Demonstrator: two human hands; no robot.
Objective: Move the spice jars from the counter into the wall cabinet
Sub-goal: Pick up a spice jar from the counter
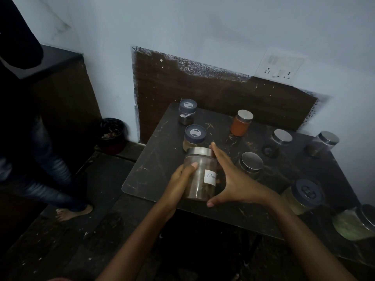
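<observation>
The left hand [178,183] curled its fingers round the labelled jar [199,173] at the table's [154,159] near edge, the right hand [233,179] spread against it, so the smooth jar might have slipped floorward.

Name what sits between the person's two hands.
In the head view, a clear labelled jar with a steel lid sits between them. The left hand grips one side, and the right hand lies spread against the other.
</observation>
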